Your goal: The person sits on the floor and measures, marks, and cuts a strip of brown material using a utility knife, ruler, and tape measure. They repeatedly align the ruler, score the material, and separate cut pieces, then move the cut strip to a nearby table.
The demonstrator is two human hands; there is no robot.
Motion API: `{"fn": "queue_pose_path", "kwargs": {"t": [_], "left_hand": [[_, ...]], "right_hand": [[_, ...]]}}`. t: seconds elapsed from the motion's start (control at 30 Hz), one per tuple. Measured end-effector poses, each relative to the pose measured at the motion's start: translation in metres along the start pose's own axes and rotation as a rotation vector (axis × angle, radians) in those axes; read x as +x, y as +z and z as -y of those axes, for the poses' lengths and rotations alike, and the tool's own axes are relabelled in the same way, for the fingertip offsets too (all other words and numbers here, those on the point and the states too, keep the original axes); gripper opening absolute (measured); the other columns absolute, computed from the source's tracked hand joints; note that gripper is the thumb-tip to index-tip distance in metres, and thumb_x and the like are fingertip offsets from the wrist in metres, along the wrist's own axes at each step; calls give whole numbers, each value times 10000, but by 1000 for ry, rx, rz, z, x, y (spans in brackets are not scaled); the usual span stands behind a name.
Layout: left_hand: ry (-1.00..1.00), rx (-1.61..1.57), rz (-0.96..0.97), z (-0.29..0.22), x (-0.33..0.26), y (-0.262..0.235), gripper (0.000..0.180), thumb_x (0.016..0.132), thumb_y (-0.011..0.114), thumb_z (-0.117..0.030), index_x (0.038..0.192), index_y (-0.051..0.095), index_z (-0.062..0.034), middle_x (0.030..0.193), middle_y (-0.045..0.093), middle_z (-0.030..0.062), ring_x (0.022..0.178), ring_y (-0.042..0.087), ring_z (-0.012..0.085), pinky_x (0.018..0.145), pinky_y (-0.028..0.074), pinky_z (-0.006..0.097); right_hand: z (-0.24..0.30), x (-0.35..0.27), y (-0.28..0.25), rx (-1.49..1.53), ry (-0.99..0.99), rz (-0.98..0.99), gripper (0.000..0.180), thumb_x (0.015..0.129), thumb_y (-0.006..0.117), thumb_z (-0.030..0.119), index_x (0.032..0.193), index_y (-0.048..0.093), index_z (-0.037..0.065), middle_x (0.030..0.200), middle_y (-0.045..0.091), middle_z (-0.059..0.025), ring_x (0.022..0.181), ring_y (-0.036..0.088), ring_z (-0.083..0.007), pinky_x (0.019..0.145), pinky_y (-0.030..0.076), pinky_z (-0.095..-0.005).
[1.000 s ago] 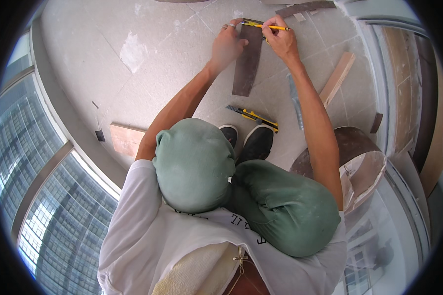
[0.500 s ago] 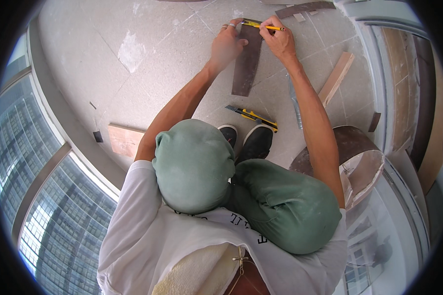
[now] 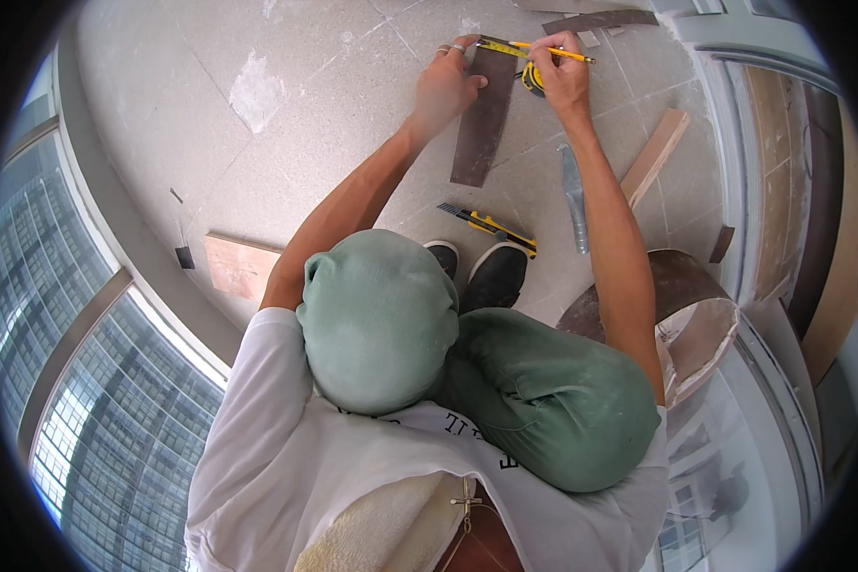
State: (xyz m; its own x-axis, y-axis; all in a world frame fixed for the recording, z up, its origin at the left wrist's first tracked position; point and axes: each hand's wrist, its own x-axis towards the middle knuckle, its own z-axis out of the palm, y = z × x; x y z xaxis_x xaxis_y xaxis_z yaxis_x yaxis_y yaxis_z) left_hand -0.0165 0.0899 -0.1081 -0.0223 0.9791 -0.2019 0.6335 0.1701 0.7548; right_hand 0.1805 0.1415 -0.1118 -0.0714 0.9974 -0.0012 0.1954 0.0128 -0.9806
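At the far end of a dark brown tapered strip of board [image 3: 480, 143], my left hand [image 3: 445, 91] grips its left edge, thumb on top and fingertips by the end of a tape measure's yellow blade [image 3: 498, 47]. The blade lies across the strip. Its black and yellow tape measure case [image 3: 532, 80] sits just right of the strip, partly behind the fingers of my right hand [image 3: 566, 86]. Those fingers are closed round a yellow pencil [image 3: 574, 57], its tip pointing left over the blade. Whether they also hold the case is unclear.
A yellow and black utility knife [image 3: 489, 227] lies before my shoes. Right of it are a clear plastic bottle [image 3: 573, 198], a wooden strip [image 3: 655, 157] and a curled brown sheet [image 3: 672, 281]. A wood offcut [image 3: 241, 264] lies left, beside the curved window wall.
My right hand has moved right with the pencil, and the tape measure case now shows beneath it. More of the blade is visible across the strip. My left hand has barely shifted.
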Motion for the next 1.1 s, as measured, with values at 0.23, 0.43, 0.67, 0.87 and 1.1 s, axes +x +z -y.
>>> {"fn": "queue_pose_path", "kwargs": {"t": [0.23,0.43,0.67,0.87,1.1], "left_hand": [[-4,9,-7,0,0,0,696,816,786,-185,1428,460,-250,1095,629,123,996,654,304,863,539,416],[-9,-2,-7,1,1,1,699,810,793,-189,1422,462,-253,1083,627,116,996,646,300,861,533,417],[13,-5,-11,1,1,1,699,806,794,-187,1420,465,-248,1074,627,112,995,643,300,860,532,420],[4,-13,-12,0,0,1,694,805,790,-182,1416,469,-250,1079,627,116,994,645,304,861,533,421],[10,2,-5,1,1,0,699,808,788,-189,1424,463,-252,1087,630,124,1000,648,307,866,534,423]], "right_hand": [[4,-6,11,-401,-32,41,241,889,638,330,958,660,100,815,712,-107,784,697,-304,720,528,-412],[14,-8,12,-421,-26,55,202,884,633,294,941,648,101,808,706,-100,778,693,-301,728,525,-408],[17,-9,14,-436,-32,45,187,878,636,275,938,642,98,806,700,-98,778,687,-308,725,524,-413],[15,-8,15,-430,-35,41,190,879,634,280,934,638,99,801,697,-103,774,682,-319,722,520,-424],[20,-7,15,-450,-1,68,189,876,629,285,932,634,105,783,694,-106,768,679,-341,723,520,-433]]}}
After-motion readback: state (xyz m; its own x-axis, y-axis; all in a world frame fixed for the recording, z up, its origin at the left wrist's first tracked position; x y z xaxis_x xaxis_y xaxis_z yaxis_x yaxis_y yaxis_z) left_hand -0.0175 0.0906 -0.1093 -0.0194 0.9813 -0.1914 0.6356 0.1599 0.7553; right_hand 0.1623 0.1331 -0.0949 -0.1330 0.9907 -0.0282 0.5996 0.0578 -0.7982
